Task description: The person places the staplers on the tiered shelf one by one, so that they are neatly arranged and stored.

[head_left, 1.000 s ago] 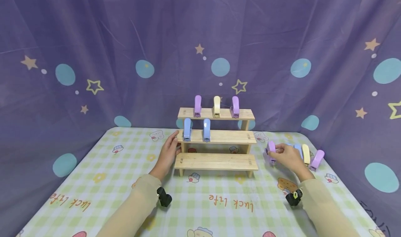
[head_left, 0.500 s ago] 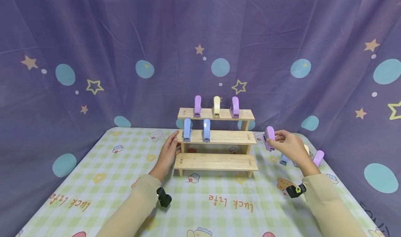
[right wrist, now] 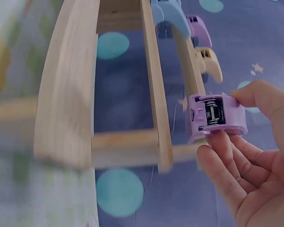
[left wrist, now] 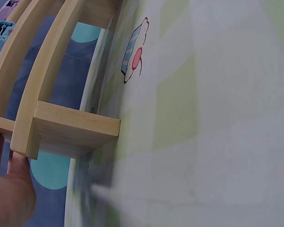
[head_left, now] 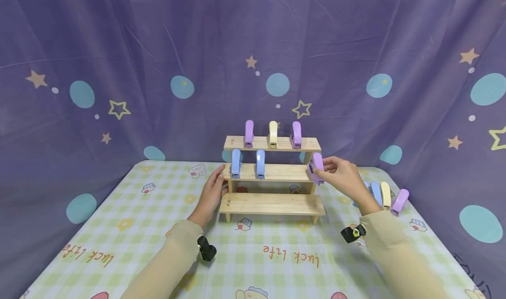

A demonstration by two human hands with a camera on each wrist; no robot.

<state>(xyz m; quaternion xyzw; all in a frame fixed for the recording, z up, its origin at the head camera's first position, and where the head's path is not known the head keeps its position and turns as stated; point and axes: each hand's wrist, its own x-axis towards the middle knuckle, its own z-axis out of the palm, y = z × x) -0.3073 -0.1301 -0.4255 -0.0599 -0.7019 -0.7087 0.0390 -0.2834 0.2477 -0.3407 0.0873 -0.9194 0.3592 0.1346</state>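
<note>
From where I sit, the right hand (head_left: 344,182) pinches a purple stapler (head_left: 317,165), thumb on one side and fingertips on the other, probably so its front stays free for setting down. It leans slightly at the right end of the middle shelf (head_left: 286,172); I can't tell whether it touches the wood. The left hand (head_left: 211,196) rests at the left end of the wooden stand (head_left: 272,204), most likely to steady it; I can't tell whether its fingers curl round anything.

Further along the middle shelf, a blue stapler (head_left: 236,162) and a second blue one (head_left: 260,163) stand upright at the left. Above, purple (head_left: 249,133), cream (head_left: 273,133) and purple (head_left: 296,134) staplers stand spaced across the top shelf (head_left: 284,144), all facing me, perhaps for a tidy display. The lower shelf holds none.

Beyond the right hand, blue, cream (head_left: 385,193) and purple (head_left: 400,201) staplers cluster on the counter (head_left: 150,237), seemingly grouped within that hand's reach; its wrist partly hides the blue ones.
</note>
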